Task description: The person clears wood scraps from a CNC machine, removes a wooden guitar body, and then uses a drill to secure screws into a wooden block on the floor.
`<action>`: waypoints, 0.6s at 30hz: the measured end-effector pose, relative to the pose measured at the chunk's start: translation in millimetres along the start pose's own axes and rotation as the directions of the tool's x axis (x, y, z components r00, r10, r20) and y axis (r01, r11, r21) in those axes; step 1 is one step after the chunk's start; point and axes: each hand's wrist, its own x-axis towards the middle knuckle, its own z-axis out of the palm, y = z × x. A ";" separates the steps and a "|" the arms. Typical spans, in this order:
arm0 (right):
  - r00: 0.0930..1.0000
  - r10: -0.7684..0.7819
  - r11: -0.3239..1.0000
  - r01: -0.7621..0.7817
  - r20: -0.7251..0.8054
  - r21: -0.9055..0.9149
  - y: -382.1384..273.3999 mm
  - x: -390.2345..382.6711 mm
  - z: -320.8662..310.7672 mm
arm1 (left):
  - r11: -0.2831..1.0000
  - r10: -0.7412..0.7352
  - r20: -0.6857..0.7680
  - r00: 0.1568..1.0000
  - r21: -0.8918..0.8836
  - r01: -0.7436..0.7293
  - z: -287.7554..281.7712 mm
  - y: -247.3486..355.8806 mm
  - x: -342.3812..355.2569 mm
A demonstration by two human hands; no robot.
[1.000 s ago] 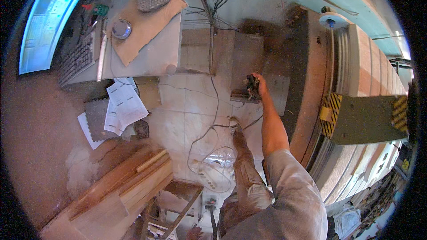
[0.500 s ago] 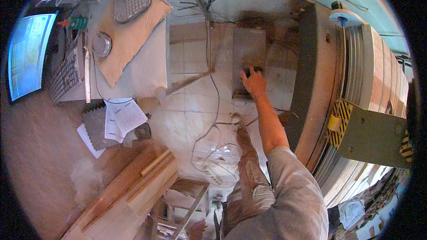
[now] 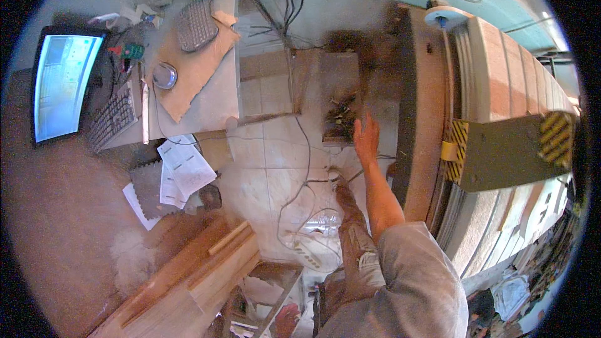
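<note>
My right hand (image 3: 367, 136) is stretched out in front of me, the fingers long and the palm not closed; I see nothing held in it. The long brown box (image 3: 342, 70) lies just to the left of this hand and continues forward beyond the fingertips. Its long axis goes away from me, nearly the same direction as my fingers point. At its near end, directly to the left of the fingers, there is a dark tangle of small pieces (image 3: 339, 112); what they are exactly, I cannot tell. Also I cannot say if my fingers touch the box side or stay only beside it. My left hand (image 3: 288, 320) is much farther from the box, low and near my body, beside a wooden frame (image 3: 280, 304); whether it grips something, I cannot tell.
</note>
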 end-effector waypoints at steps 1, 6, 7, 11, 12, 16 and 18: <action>0.999 0.040 0.999 -0.040 0.000 0.010 1.2 -13.3 -7.6 | 0.998 0.064 0.008 0.998 0.029 -0.064 1.6 0.4 0.7; 0.992 0.098 0.982 -0.083 -0.080 0.172 -33.7 -94.1 -49.9 | 0.552 0.622 0.141 0.770 0.619 -0.559 4.0 -8.0 19.8; 0.987 0.053 0.980 -0.023 -0.149 0.196 -37.3 -109.0 -51.6 | 0.727 0.552 0.099 0.828 0.430 -0.536 21.8 18.2 7.4; 0.992 0.125 0.863 -0.117 0.016 0.492 -111.0 -170.9 -132.1 | 0.894 0.411 -0.032 0.911 0.211 -0.396 36.8 14.5 10.6; 0.998 0.060 0.859 -0.037 -0.028 0.511 -118.3 -184.1 -155.5 | 0.846 0.474 -0.018 0.880 0.288 -0.449 33.1 17.0 13.7; 0.961 -0.257 0.669 0.101 0.102 0.737 -143.8 -237.6 -287.4 | 0.606 0.720 0.045 0.693 0.445 -0.659 55.1 19.2 13.0; 0.920 -0.391 0.592 0.247 0.005 0.767 -130.0 -259.6 -360.9 | 0.504 0.778 0.079 0.623 0.513 -0.695 65.9 15.4 -4.9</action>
